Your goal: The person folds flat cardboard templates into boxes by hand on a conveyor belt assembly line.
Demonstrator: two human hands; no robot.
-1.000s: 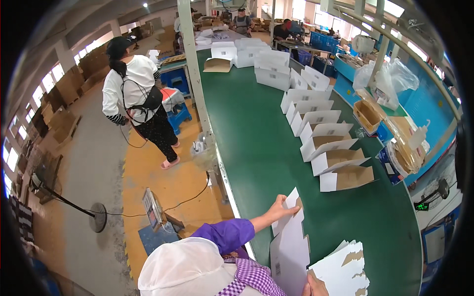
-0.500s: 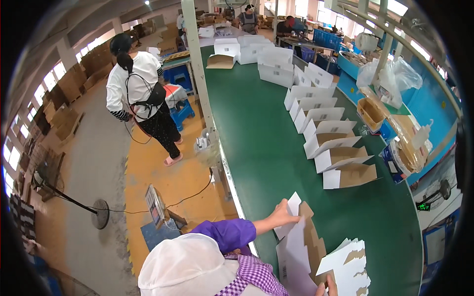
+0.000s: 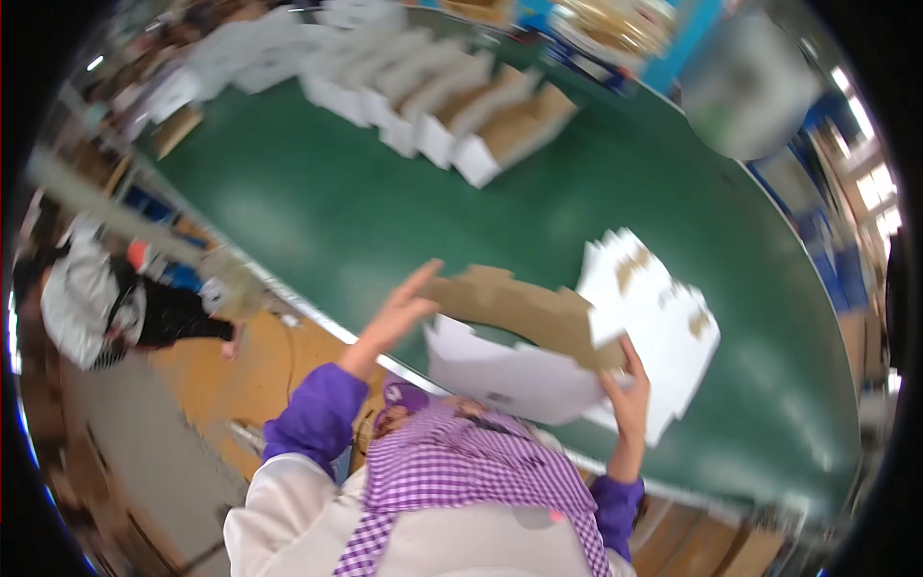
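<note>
A partly unfolded cardboard carton point(image 3: 510, 370), white outside and brown inside, stands on the green table in front of me. My left hand point(image 3: 396, 315) is at its left end, fingers stretched and apart; whether they touch the cardboard is unclear. At the other end my right hand point(image 3: 630, 392) has the carton's edge between thumb and fingers. Just beyond that hand lies a fanned stack of flat white cartons point(image 3: 663, 337) with brown patches showing. The picture is somewhat blurred.
A row of opened white cartons point(image 3: 471, 159) stands along the far side of the green table point(image 3: 385, 216). Plastic-wrapped goods point(image 3: 615, 29) lie beyond the far edge. A metal post point(image 3: 115, 207) rises at the left, near another person point(image 3: 106, 298) on the floor.
The view has swung round to the right. The carton has turned to lie crosswise before me. My left hand has loosened from its pinch on the carton's end, fingers now spread.
</note>
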